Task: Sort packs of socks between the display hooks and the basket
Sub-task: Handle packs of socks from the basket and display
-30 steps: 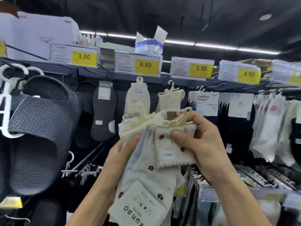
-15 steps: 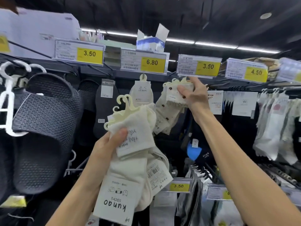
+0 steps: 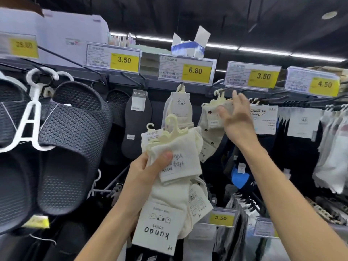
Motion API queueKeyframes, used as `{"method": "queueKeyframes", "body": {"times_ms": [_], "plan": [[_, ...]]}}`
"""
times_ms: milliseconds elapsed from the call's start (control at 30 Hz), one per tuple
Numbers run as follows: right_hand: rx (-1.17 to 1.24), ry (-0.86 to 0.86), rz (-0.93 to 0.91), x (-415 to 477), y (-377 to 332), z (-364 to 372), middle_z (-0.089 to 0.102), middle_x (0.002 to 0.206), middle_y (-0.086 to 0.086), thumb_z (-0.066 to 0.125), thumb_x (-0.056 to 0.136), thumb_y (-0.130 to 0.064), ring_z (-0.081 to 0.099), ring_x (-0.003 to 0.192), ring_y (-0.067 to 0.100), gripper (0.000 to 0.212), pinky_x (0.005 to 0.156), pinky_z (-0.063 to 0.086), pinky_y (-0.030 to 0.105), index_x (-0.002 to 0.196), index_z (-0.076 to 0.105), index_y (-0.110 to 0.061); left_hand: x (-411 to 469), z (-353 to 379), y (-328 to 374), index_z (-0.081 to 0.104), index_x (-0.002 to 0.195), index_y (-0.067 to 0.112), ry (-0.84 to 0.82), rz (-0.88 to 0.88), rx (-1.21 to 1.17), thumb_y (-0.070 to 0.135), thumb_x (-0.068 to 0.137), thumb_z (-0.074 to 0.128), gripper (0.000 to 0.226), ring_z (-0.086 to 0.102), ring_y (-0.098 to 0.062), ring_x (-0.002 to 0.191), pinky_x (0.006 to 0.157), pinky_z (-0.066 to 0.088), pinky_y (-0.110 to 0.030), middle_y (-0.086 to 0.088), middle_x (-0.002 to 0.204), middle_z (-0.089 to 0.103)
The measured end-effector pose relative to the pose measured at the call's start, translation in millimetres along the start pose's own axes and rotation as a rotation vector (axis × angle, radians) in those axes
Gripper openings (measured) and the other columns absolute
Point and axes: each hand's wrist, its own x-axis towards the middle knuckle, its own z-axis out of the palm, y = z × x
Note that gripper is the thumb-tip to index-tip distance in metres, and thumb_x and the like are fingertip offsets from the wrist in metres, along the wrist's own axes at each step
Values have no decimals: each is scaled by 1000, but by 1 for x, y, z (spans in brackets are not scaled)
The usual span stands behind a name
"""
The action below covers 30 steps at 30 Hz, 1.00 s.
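Note:
My left hand [image 3: 148,166] grips a bundle of cream sock packs [image 3: 180,157] on pale plastic hangers, with a "kunao socks" card [image 3: 160,227] hanging at the bottom. A cream pack with small dark flowers [image 3: 209,119] hangs by its hanger from a display hook [image 3: 226,90] under a 3.50 price tag [image 3: 262,76]. My right hand [image 3: 239,119] is raised beside that pack with its fingers spread, at its right edge; I cannot tell whether it touches. No basket is in view.
Dark mesh slippers [image 3: 71,147] on white hangers fill the left. A cream Luben pack [image 3: 179,108] and dark grey socks [image 3: 137,125] hang left of the flowered pack. Black socks [image 3: 263,119] and white socks [image 3: 331,147] hang at the right. A lower row of hooks [image 3: 221,217] carries more packs.
My right hand took the flowered pack off the bundle, lifted it to the hook under the 3.50 tag, and has opened its fingers. The pack now hangs there. My left hand kept the bundle.

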Motion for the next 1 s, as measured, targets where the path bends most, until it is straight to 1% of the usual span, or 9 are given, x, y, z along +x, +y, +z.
{"method": "queueKeyframes", "body": {"times_ms": [100, 167, 300, 367, 433, 500, 667, 867, 1000], "plan": [[207, 46, -158, -57, -19, -14, 47, 143, -12, 53, 97, -48, 45, 132, 4, 45, 109, 37, 20, 140, 51, -32, 2, 2, -2, 76, 89, 27, 7, 61, 30, 44, 66, 82, 30, 76, -27, 82, 65, 60, -33, -12, 98, 78], [379, -91, -230, -92, -34, -20, 62, 116, -20, 64, 87, -55, 61, 108, 3, 40, 86, 52, 15, 123, 62, -38, 3, 5, -3, 76, 91, 29, -1, 125, 59, 42, 66, 82, 29, 76, -24, 84, 65, 59, -28, -9, 98, 78], [508, -298, -212, -111, -39, -18, 67, 111, -13, 81, 76, -45, 66, 98, 9, 41, 73, 56, 21, 115, 66, -42, 3, 13, -5, 74, 102, 32, -46, 242, 140, 43, 71, 81, 33, 75, -18, 93, 71, 57, -23, -1, 104, 77], [582, -293, -179, -107, -34, -20, 70, 107, -11, 84, 76, -38, 67, 93, 11, 36, 68, 54, 20, 108, 68, -43, 3, 15, -7, 71, 102, 27, -49, 254, 152, 56, 76, 74, 40, 74, -22, 96, 74, 59, -32, -4, 105, 76], [607, -285, -162, -104, -28, -22, 71, 105, -14, 85, 74, -35, 67, 91, 7, 34, 67, 54, 18, 103, 69, -45, 4, 15, -12, 65, 105, 11, -47, 232, 112, 56, 84, 65, 50, 71, -28, 95, 78, 56, -45, -11, 106, 74], [627, -306, -157, -103, -24, -24, 72, 104, -15, 84, 73, -36, 69, 92, 6, 34, 69, 56, 21, 102, 69, -44, 6, 16, -13, 60, 98, 7, -35, 233, 114, 53, 85, 64, 49, 68, -21, 87, 73, 55, -39, -8, 98, 72], [687, -350, -146, -103, -20, -28, 74, 95, -9, 82, 73, -42, 70, 85, 9, 29, 68, 57, 25, 98, 68, -37, 10, 19, -13, 64, 75, 29, -24, 304, 154, 59, 74, 75, 32, 64, -4, 73, 61, 52, -18, 8, 81, 69], [863, -343, -63, -100, -12, -30, 70, 85, -3, 86, 69, -29, 66, 83, 20, 25, 75, 57, 45, 88, 69, -31, 14, 18, -18, 64, 72, 30, -3, 253, 95, 50, 78, 70, 22, 64, -7, 74, 64, 53, -22, 6, 83, 70], [1015, -277, 24, -97, -6, -38, 72, 84, -2, 81, 71, -19, 72, 77, 17, 24, 62, 59, 31, 91, 69, -24, 14, 15, -18, 58, 68, 28, 39, 253, 46, 48, 81, 69, 26, 58, -9, 68, 63, 50, -22, 6, 75, 62]]}}
